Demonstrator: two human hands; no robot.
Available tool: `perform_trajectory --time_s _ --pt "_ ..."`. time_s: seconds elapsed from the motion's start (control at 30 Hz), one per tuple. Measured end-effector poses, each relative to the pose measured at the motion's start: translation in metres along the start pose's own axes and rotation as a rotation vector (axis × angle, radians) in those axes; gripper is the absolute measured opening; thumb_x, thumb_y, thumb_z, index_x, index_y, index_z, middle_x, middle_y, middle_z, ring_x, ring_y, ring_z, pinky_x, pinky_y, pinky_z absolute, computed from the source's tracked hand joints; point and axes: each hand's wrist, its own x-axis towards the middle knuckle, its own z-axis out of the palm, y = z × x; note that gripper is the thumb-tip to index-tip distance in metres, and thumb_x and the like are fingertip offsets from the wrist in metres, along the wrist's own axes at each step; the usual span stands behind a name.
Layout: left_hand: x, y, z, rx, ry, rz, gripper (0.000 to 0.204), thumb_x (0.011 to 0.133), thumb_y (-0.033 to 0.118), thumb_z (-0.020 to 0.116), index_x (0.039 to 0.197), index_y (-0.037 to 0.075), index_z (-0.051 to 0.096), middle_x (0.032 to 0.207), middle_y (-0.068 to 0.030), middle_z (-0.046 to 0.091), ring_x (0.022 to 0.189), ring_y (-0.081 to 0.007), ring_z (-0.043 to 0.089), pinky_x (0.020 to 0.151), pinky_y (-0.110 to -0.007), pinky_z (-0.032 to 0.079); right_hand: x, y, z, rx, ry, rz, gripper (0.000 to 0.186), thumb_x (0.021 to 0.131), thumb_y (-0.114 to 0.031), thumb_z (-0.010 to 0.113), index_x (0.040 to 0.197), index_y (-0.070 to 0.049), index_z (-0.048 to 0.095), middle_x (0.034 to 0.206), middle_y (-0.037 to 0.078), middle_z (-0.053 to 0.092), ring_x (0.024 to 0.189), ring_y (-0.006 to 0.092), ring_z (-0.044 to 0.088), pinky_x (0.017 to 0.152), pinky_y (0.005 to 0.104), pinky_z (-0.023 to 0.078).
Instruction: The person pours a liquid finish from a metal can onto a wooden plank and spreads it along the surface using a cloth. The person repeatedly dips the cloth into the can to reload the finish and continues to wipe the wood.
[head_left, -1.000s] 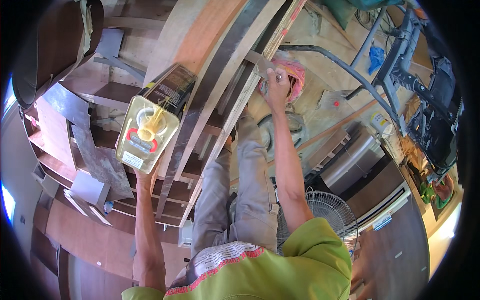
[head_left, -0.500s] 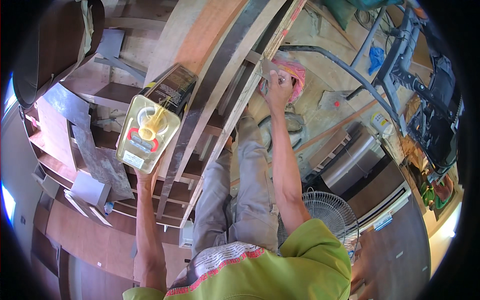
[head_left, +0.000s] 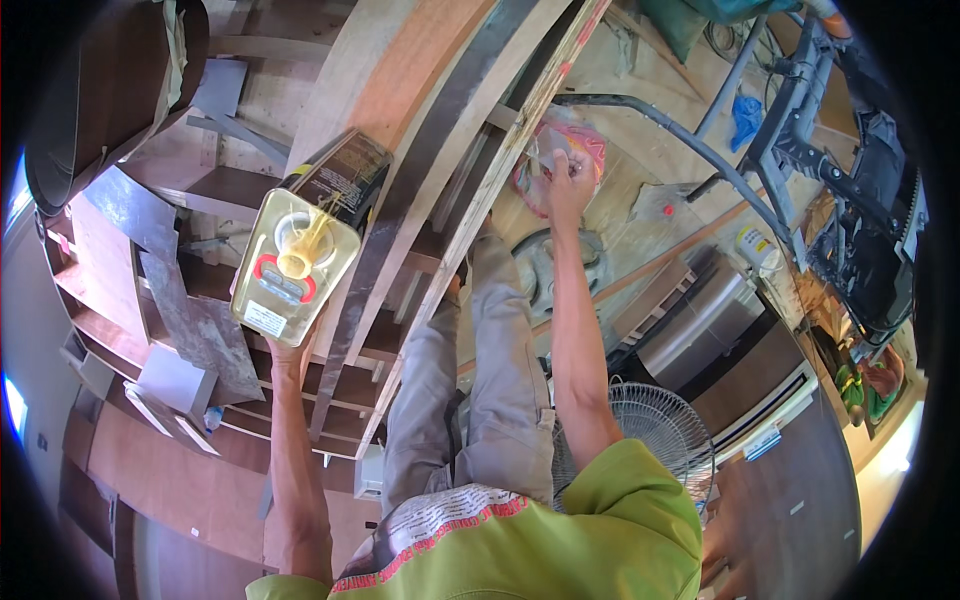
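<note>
My left hand (head_left: 290, 352) grips the lower end of a rectangular metal tin (head_left: 347, 215), with most of its fingers hidden behind it. The tin leans on a long wooden board, its yellow spout (head_left: 296, 262) and red handle (head_left: 282, 280) facing me. In my right hand (head_left: 568, 182) a thin, flat grey scraper (head_left: 552, 143) is pinched between thumb and fingers. That hand is just right of the plywood edge (head_left: 515, 150), over a pink plastic bag (head_left: 592, 150) on the floor.
Long curved boards (head_left: 400, 80) of the wooden frame run along my left side. A dark metal stand (head_left: 660, 115) is at the right, and a wire fan cage (head_left: 655, 425) is by my right elbow. A round grey tool (head_left: 550, 268) lies near my feet.
My right hand has moved right and slightly nearer with the scraper, away from the plywood edge. The tin and my left hand stay almost in place.
</note>
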Motion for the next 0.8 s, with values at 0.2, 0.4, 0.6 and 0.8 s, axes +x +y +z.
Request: perform_trajectory --time_s 0.2,0.4,0.6,0.8 --pt "-0.003 -0.014 -0.003 -0.472 0.008 -0.217 0.083 0.076 0.001 0.08 0.145 0.006 0.035 0.136 -0.0134 0.053 0.118 -0.0245 0.058 0.1 -0.04 0.05 -0.025 0.007 0.013 0.267 -0.177 0.188 0.019 0.093 -0.017 0.068 0.099 -0.002 0.059 0.081 -0.002 0.057 0.069 0.0052 0.05 0.061 0.022 0.042" --pt "0.005 0.002 -0.003 0.07 -0.009 0.051 0.082 0.076 0.001 0.08 0.145 0.005 0.034 0.14 -0.0155 0.048 0.118 -0.0264 0.057 0.1 -0.04 0.049 -0.034 0.034 0.013 0.219 -0.108 0.168 0.022 0.091 -0.019 0.071 0.099 -0.002 0.059 0.079 -0.003 0.055 0.068 0.0045 0.049 0.059 0.021 0.04" --pt "0.01 0.015 0.0 -0.501 0.084 -0.41 0.069 0.081 0.004 0.076 0.139 0.004 0.038 0.132 -0.0116 0.053 0.114 -0.0214 0.057 0.096 -0.036 0.049 -0.031 0.025 0.018 0.176 -0.173 0.131 0.019 0.092 -0.018 0.069 0.099 -0.003 0.058 0.082 0.0 0.059 0.07 0.0048 0.052 0.06 0.0211 0.044" --pt "0.004 0.015 0.009 -0.407 0.199 -0.092 0.03 0.082 -0.001 0.075 0.11 0.002 0.067 0.098 -0.0032 0.069 0.086 -0.0111 0.064 0.076 -0.027 0.053 -0.033 0.032 0.018 0.087 -0.105 0.088 0.018 0.093 -0.017 0.068 0.098 -0.004 0.058 0.082 -0.001 0.06 0.068 0.0046 0.052 0.057 0.0214 0.044"
